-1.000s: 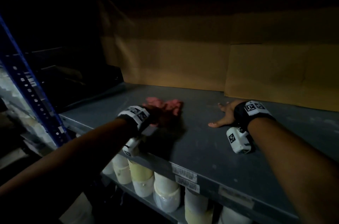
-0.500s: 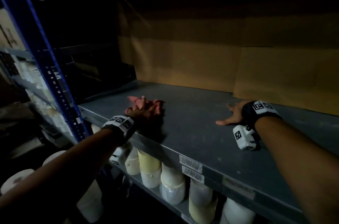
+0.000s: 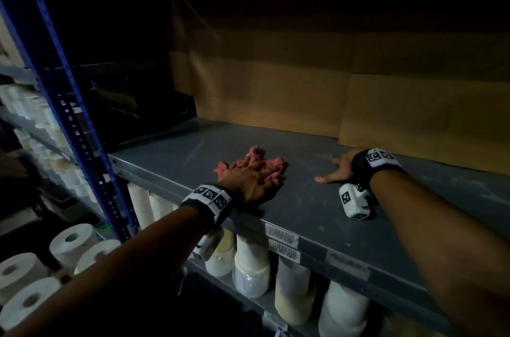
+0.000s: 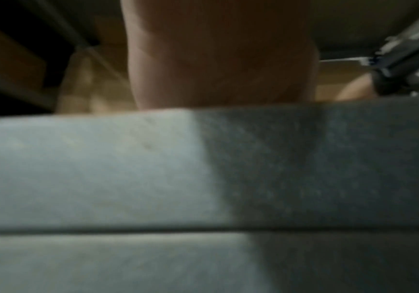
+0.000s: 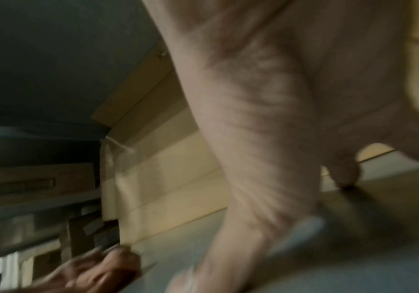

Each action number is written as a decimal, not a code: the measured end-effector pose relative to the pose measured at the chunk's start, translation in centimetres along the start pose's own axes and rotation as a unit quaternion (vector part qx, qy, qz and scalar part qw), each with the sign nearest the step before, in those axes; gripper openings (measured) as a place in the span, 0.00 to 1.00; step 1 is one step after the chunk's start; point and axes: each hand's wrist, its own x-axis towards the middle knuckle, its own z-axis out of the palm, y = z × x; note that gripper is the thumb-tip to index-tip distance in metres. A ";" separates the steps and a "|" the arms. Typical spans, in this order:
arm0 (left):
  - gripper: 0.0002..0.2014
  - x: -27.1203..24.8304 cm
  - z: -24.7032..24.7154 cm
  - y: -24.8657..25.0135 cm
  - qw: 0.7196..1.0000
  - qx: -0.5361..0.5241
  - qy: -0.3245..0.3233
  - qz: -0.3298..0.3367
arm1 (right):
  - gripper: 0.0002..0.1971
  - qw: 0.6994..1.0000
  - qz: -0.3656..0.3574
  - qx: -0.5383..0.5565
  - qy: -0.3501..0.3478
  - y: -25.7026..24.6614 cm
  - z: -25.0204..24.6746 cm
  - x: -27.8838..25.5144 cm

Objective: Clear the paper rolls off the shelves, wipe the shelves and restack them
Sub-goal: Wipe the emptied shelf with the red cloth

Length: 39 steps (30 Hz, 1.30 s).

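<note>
A crumpled pink cloth (image 3: 256, 151) lies on the bare grey shelf (image 3: 303, 215), near its front left. My left hand (image 3: 252, 175) lies on the cloth with its fingers spread out flat, pressing it down. The left wrist view shows only the heel of that hand (image 4: 216, 59) above the shelf's front edge (image 4: 103, 168). My right hand (image 3: 335, 171) rests palm down on the shelf to the right, fingers spread, holding nothing. Its palm (image 5: 278, 99) fills the right wrist view. Paper rolls (image 3: 251, 265) stand upright on the shelf below.
Brown cardboard (image 3: 303, 93) lines the back of the shelf. A blue perforated upright (image 3: 69, 116) stands at the shelf's left end. More white paper rolls (image 3: 71, 240) stand low at the left. Label stickers (image 3: 281, 234) sit on the shelf's front edge.
My left hand slid the cloth left toward the blue upright, then back right toward the right hand. The right hand stayed planted. The head view has turned left.
</note>
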 end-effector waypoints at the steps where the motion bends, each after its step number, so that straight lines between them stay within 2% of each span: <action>1: 0.33 0.0 0.2 -0.3 1.000 -0.007 0.000 0.017 | 0.60 1.000 -0.002 -0.001 -0.007 -0.1 -0.1 -0.1; 4: 0.33 -0.3 0.2 -1.4 0.999 0.004 0.002 0.048 | 0.64 0.998 -0.049 0.006 -0.036 -1.0 -0.5 -0.4; 7: 0.31 -1.0 -0.2 -3.6 0.999 -0.011 0.003 0.034 | 0.68 0.993 -0.109 0.000 -0.050 -2.8 -0.2 -1.2; 9: 0.40 -1.3 -0.1 -7.6 0.998 -0.054 0.015 -0.026 | 0.67 0.991 -0.123 -0.010 -0.060 -4.0 0.0 -1.9; 11: 0.48 -1.4 0.4 -12.0 0.994 -0.043 0.007 -0.095 | 0.65 0.990 -0.123 -0.019 -0.070 -4.9 0.3 -2.3; 13: 0.48 -1.3 0.3 -13.1 0.992 0.010 -0.015 -0.123 | 0.61 0.991 -0.109 -0.019 -0.078 -5.6 0.4 -2.7; 14: 0.46 -1.4 -0.1 -11.6 0.991 0.007 -0.016 -0.135 | 0.60 0.991 -0.103 -0.023 -0.079 -5.9 0.5 -2.9; 16: 0.44 -1.8 -0.4 -6.8 0.994 0.010 0.007 -0.108 | 0.59 0.993 -0.092 -0.042 -0.067 -6.5 0.5 -3.1; 18: 0.42 -2.9 -0.5 -1.6 0.999 -0.006 0.006 -0.045 | 0.60 0.993 -0.084 -0.051 -0.065 -6.9 0.1 -3.3; 20: 0.37 -3.5 0.4 1.0 1.000 -0.023 0.002 0.013 | 0.59 0.993 -0.083 -0.042 -0.072 -7.0 -0.1 -3.5; 22: 0.33 -4.0 0.6 0.3 0.998 -0.029 0.005 0.052 | 0.60 0.993 -0.085 -0.022 -0.079 -6.7 0.0 -3.6; 24: 0.30 -4.5 -0.3 -3.3 0.997 -0.032 0.021 0.065 | 0.63 0.993 -0.087 -0.015 -0.082 -6.5 0.2 -3.5; 25: 0.30 -4.5 -0.8 -6.0 0.998 -0.029 0.027 0.038 | 0.63 0.993 -0.087 -0.012 -0.080 -6.3 0.4 -3.4; 27: 0.35 -3.9 -0.9 -12.4 0.996 -0.035 0.021 -0.082 | 0.63 0.993 -0.086 -0.013 -0.076 -6.3 0.6 -3.1; 28: 0.38 -3.8 -1.1 -14.7 0.986 -0.053 0.008 -0.159 | 0.62 0.993 -0.084 -0.018 -0.079 -6.3 0.6 -3.1; 29: 0.38 -3.5 -0.8 -15.9 0.971 -0.091 0.003 -0.219 | 0.62 0.993 -0.082 -0.022 -0.080 -6.4 0.6 -3.1; 30: 0.37 -3.5 -0.7 -15.3 0.961 -0.120 -0.002 -0.249 | 0.61 0.993 -0.081 -0.025 -0.078 -6.5 0.5 -3.1; 31: 0.34 -3.5 -0.6 -13.4 0.965 -0.118 -0.002 -0.233 | 0.60 0.994 -0.080 -0.031 -0.072 -6.6 0.4 -3.1; 33: 0.30 -3.8 -0.5 -7.1 0.990 -0.055 0.003 -0.129 | 0.58 0.994 -0.080 -0.045 -0.064 -6.7 0.2 -3.2; 36: 0.30 -5.1 0.1 0.7 1.000 0.004 0.001 0.006 | 0.61 0.994 -0.082 -0.043 -0.065 -6.9 0.0 -3.2; 38: 0.31 -6.0 0.1 1.7 0.998 -0.005 0.022 0.061 | 0.62 0.993 -0.089 -0.029 -0.065 -6.8 0.0 -3.1; 39: 0.31 -6.0 0.1 0.5 0.995 -0.006 0.031 0.093 | 0.61 0.994 -0.087 -0.017 -0.069 -6.8 0.0 -3.1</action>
